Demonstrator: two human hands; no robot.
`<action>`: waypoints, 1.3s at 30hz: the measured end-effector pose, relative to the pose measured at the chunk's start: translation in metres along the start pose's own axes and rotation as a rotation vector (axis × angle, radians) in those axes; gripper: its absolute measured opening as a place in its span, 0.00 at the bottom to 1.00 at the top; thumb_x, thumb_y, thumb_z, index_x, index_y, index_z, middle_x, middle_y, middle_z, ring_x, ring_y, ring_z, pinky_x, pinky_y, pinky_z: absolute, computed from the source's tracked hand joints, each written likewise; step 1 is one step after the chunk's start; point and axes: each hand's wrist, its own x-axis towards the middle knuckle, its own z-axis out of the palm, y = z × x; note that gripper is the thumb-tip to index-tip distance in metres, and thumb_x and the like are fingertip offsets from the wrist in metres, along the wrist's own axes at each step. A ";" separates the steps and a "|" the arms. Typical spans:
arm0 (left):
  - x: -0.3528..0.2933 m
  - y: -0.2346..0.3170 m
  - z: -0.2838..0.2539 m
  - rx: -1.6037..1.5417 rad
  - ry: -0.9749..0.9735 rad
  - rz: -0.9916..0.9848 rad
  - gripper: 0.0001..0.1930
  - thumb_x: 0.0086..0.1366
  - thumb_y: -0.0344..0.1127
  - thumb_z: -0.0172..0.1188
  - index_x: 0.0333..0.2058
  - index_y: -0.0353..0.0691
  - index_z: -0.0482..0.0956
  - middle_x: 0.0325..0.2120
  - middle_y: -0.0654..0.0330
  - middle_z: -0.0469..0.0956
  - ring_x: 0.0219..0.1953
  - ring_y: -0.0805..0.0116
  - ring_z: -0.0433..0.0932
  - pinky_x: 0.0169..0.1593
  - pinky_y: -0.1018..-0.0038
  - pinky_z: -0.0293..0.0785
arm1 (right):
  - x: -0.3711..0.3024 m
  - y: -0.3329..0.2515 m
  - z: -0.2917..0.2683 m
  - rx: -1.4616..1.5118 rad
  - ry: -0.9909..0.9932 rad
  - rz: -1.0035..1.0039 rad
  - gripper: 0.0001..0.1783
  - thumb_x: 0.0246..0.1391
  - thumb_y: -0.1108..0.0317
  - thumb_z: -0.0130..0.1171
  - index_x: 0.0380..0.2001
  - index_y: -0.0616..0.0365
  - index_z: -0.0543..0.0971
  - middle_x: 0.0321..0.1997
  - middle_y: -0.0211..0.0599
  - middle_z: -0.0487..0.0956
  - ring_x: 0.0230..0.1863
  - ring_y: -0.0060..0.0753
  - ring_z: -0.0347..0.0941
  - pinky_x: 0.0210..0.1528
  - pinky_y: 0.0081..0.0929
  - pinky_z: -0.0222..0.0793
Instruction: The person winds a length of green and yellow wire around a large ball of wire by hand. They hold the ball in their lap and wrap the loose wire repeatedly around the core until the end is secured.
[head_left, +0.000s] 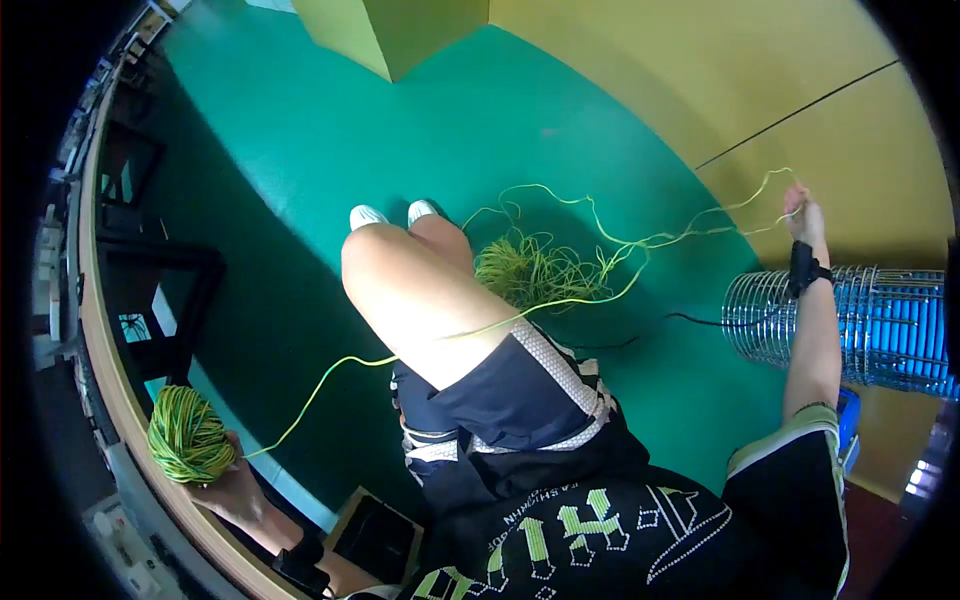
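Note:
My left hand (228, 495) is closed round the lower side of a ball of yellow-green cord (188, 435), beside the table edge at the left. From the ball a single strand (345, 362) runs across my bare thigh toward the right. Out at the far right, my right hand (806, 214) is raised with its fingers closed on looped strands of the same cord (740, 206). These strands sag back toward a loose, tangled heap of cord (540, 272) on the floor beside my legs. The fingertips of both hands are partly hidden.
A light wooden table edge (115, 370) curves along the left. Under my right forearm lies a wire rack (850, 325) with blue parts. Yellow wall panels (780, 60) border the green floor (400, 130). A dark open box (375, 540) stands low at the left. Thin black cables cross the floor.

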 end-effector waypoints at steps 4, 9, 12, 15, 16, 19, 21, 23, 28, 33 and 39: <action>-0.020 0.023 0.039 -0.081 -0.064 -0.120 0.37 0.65 0.62 0.58 0.65 0.46 0.66 0.64 0.52 0.67 0.61 0.52 0.71 0.54 0.50 0.78 | -0.003 0.114 0.068 -1.943 0.544 0.150 0.20 0.66 0.63 0.53 0.57 0.63 0.74 0.44 0.48 0.81 0.45 0.39 0.79 0.50 0.33 0.75; -0.065 0.035 0.106 -0.098 -0.262 -0.262 0.45 0.57 0.68 0.65 0.67 0.53 0.62 0.64 0.51 0.65 0.63 0.46 0.67 0.51 0.38 0.76 | 0.003 0.160 0.554 -1.020 -0.309 -0.059 0.20 0.57 0.75 0.54 0.54 0.58 0.77 0.54 0.41 0.80 0.54 0.36 0.76 0.59 0.33 0.70; -0.065 0.006 0.149 -0.344 -0.420 -0.409 0.44 0.60 0.66 0.63 0.69 0.52 0.61 0.65 0.49 0.63 0.63 0.43 0.67 0.49 0.35 0.77 | -0.012 0.180 0.688 -0.806 -0.534 -0.602 0.26 0.51 0.70 0.64 0.55 0.57 0.75 0.46 0.46 0.79 0.50 0.51 0.76 0.55 0.46 0.71; -0.071 0.012 0.171 -0.325 -0.421 -0.386 0.45 0.60 0.65 0.62 0.70 0.51 0.58 0.66 0.46 0.62 0.64 0.39 0.67 0.50 0.30 0.76 | -0.036 0.195 0.744 -0.848 -0.638 -0.539 0.21 0.54 0.64 0.65 0.50 0.59 0.75 0.37 0.44 0.80 0.42 0.49 0.78 0.46 0.45 0.71; -0.074 0.014 0.182 -0.314 -0.419 -0.395 0.44 0.61 0.65 0.61 0.70 0.50 0.58 0.66 0.46 0.64 0.63 0.40 0.68 0.50 0.32 0.77 | -0.039 0.204 0.747 -0.834 -0.728 -0.480 0.18 0.55 0.62 0.64 0.45 0.60 0.77 0.33 0.42 0.80 0.38 0.48 0.78 0.43 0.45 0.72; -0.069 0.015 0.191 -0.141 -0.350 -0.355 0.46 0.57 0.55 0.69 0.70 0.49 0.58 0.64 0.54 0.66 0.64 0.50 0.69 0.63 0.49 0.72 | -0.047 0.196 0.745 -0.681 -0.648 -0.507 0.14 0.53 0.67 0.67 0.21 0.57 0.71 0.20 0.37 0.73 0.25 0.42 0.73 0.30 0.38 0.68; -0.063 0.003 0.188 -0.047 -0.377 -0.223 0.46 0.56 0.45 0.71 0.69 0.48 0.55 0.61 0.56 0.68 0.62 0.55 0.71 0.62 0.54 0.73 | -0.048 0.174 0.739 -0.696 -0.645 -0.533 0.17 0.52 0.69 0.67 0.18 0.57 0.69 0.19 0.36 0.69 0.23 0.41 0.70 0.27 0.37 0.66; -0.065 -0.012 0.184 -0.039 -0.377 -0.231 0.45 0.56 0.45 0.70 0.69 0.47 0.55 0.60 0.56 0.68 0.61 0.57 0.71 0.61 0.55 0.74 | -0.046 0.162 0.735 -0.700 -0.636 -0.580 0.19 0.51 0.69 0.67 0.15 0.57 0.68 0.18 0.36 0.67 0.21 0.40 0.67 0.25 0.37 0.63; -0.087 -0.051 0.177 -0.251 -0.426 -0.547 0.48 0.57 0.51 0.72 0.69 0.43 0.54 0.61 0.53 0.67 0.61 0.55 0.72 0.61 0.54 0.74 | -0.030 0.149 0.724 -0.673 -0.621 -0.527 0.21 0.49 0.72 0.66 0.12 0.56 0.66 0.16 0.36 0.65 0.20 0.42 0.65 0.25 0.38 0.61; -0.120 -0.064 0.170 -0.149 -0.497 -0.534 0.53 0.52 0.47 0.78 0.69 0.39 0.53 0.62 0.53 0.67 0.63 0.59 0.70 0.66 0.61 0.68 | -0.005 0.140 0.722 -0.783 -0.731 -0.710 0.19 0.43 0.71 0.70 0.13 0.54 0.68 0.19 0.32 0.66 0.22 0.36 0.63 0.24 0.35 0.61; -0.141 -0.064 0.162 -0.117 -0.683 -0.771 0.56 0.45 0.45 0.81 0.69 0.36 0.57 0.64 0.55 0.65 0.65 0.62 0.67 0.69 0.66 0.63 | 0.029 0.154 0.710 -0.719 -0.713 -0.627 0.19 0.50 0.70 0.66 0.13 0.58 0.69 0.16 0.36 0.63 0.21 0.38 0.62 0.24 0.36 0.59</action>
